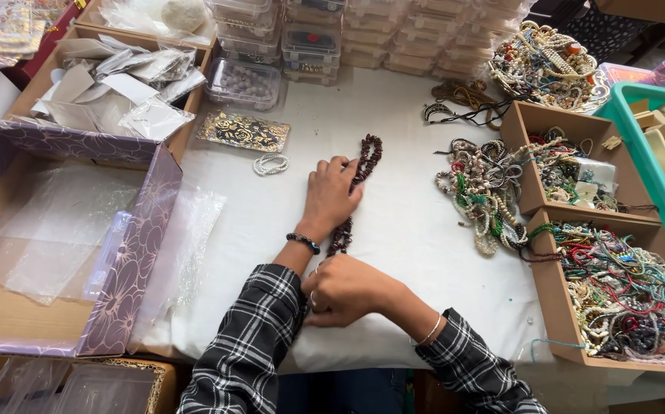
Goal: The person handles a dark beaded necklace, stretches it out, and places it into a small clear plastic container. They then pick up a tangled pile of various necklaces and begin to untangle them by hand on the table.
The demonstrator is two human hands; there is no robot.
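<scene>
A long strand of dark red beads (368, 153) lies stretched toward me on the white cloth (409, 238). My left hand (331, 195) rests flat on its middle with the fingers spread; a dark bead bracelet circles that wrist. My right hand (344, 290) is curled closed at the strand's near end, and the beads run in under its fingers. Both sleeves are black-and-white plaid.
A small white bead bracelet (271, 164) and a black-and-gold pouch (243, 131) lie left of the strand. A purple floral box (129, 261) holds clear bags. A loose pile of beads (482, 188) and cardboard trays (555, 299) of jewellery sit right; a teal basket (639, 146) beyond.
</scene>
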